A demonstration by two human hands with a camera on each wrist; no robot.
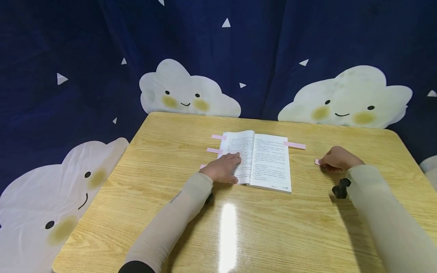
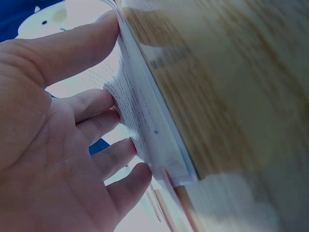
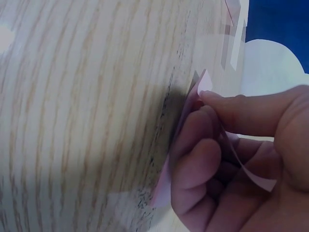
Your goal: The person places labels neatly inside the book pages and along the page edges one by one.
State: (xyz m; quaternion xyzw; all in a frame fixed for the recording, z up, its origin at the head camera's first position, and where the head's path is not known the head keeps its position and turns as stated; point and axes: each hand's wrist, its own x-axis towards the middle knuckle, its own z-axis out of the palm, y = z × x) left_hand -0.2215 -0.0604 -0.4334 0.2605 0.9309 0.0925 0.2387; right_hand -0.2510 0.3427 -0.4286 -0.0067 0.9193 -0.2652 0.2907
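Note:
An open book point(image 1: 271, 163) lies on the table with printed pages facing up. My left hand point(image 1: 222, 168) rests on its left page, fingers extended; in the left wrist view the fingertips point(image 2: 128, 147) touch the printed paper. Pink sticky strips point(image 1: 214, 150) stick out past the left edge, one partly behind the hand, and a single pink strip point(image 1: 296, 145) juts from the upper right edge. To the right of the book, my right hand point(image 1: 336, 158) pinches a thin pink strip point(image 3: 258, 181) between thumb and forefinger. Its tail curls toward the palm, over a pink sticky-note pad point(image 3: 163, 188).
The wooden table point(image 1: 273, 227) has a bright light reflection in front of the book. Behind it hangs a dark blue curtain point(image 1: 259, 49) with white clouds point(image 1: 355, 87) and triangles. Black wrist gear point(image 1: 341, 187) hangs under the right sleeve.

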